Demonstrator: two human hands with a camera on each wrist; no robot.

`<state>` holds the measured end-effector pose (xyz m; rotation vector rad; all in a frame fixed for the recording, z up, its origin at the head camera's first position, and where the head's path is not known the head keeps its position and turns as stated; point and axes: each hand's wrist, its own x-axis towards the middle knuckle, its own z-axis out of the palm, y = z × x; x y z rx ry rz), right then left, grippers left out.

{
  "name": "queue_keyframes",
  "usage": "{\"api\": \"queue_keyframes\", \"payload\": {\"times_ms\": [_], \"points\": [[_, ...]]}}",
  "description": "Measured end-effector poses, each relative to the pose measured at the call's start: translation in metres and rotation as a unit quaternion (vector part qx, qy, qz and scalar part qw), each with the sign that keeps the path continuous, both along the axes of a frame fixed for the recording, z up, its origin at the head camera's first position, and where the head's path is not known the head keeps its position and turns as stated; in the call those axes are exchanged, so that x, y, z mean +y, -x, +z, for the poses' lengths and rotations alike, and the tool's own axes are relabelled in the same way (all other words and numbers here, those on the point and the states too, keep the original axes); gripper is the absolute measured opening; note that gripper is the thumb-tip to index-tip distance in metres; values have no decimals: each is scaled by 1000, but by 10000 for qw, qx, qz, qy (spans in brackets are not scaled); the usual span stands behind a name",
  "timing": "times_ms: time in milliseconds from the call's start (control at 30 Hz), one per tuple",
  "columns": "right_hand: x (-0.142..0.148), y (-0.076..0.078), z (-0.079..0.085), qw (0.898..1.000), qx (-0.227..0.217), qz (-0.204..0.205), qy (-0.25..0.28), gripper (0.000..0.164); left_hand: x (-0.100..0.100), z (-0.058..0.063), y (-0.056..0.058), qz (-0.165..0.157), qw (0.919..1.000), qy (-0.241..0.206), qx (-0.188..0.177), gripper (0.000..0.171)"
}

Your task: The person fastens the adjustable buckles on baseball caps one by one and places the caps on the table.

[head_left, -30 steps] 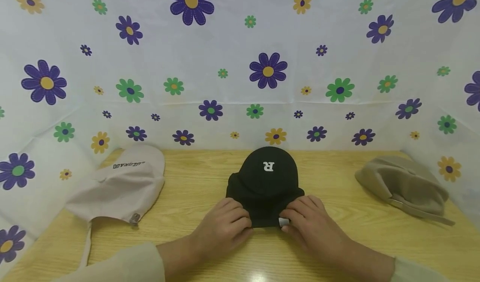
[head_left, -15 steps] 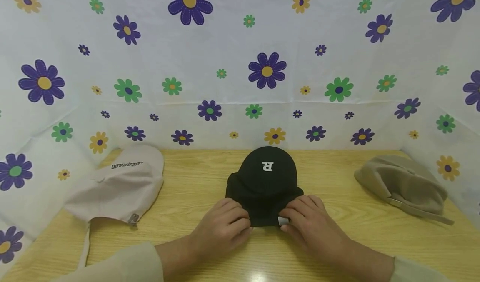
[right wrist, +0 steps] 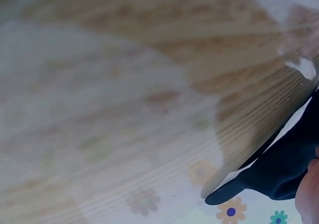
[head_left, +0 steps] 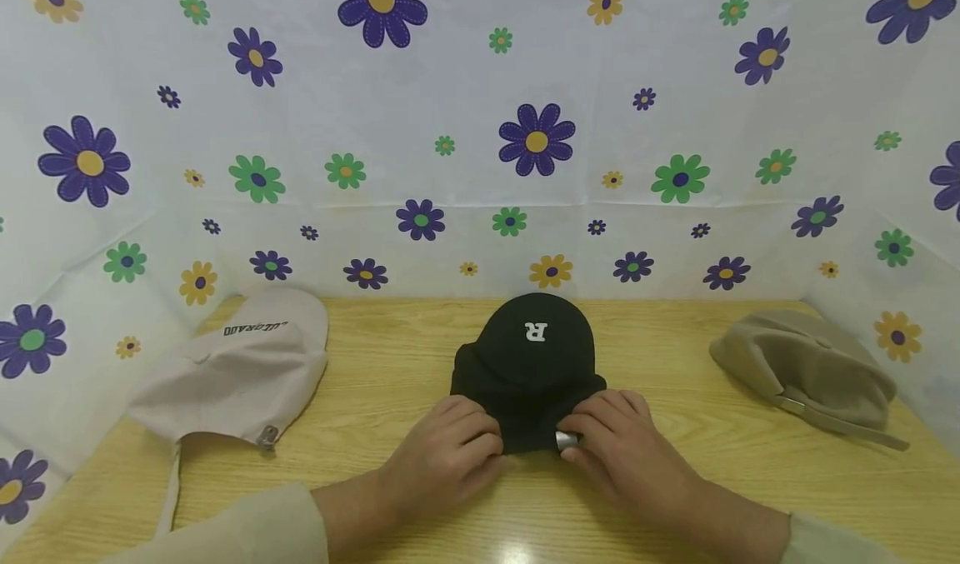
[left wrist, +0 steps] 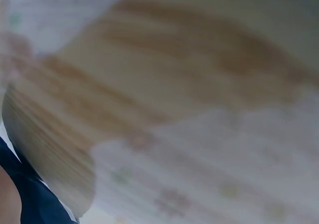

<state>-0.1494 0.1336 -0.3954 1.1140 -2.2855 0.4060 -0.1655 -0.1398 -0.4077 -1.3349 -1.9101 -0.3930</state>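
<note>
On the desk (head_left: 390, 364), left hand (head_left: 446, 447) and right hand (head_left: 626, 443) are pinching the black cap's (head_left: 536, 364) near edge. Uneven tugging could be skewing it.

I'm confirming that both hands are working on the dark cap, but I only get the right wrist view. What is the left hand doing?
Observer: In the head view, the left hand grips the near left edge of the black cap.
Operator: Thanks. Is any other headwear lying around?
Observer: Yes, two more: a pale cap to the left of the black one, and a brown cap to the right.
</note>
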Motion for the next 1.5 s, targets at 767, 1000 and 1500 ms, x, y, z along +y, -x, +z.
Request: {"api": "queue_keyframes", "payload": {"times_ms": [767, 1000, 1500], "points": [[-2, 0, -1, 9995, -15, 321, 42, 24, 3, -1, -2, -215, 9994, 87, 261, 11], [-2, 0, -2, 9994, -32, 338, 47, 25, 3, -1, -2, -193, 9995, 170, 189, 9], [-2, -1, 0, 9993, -159, 348, 9, 24, 4, 0, -5, -140, 9996, 238, 107, 6]]}}
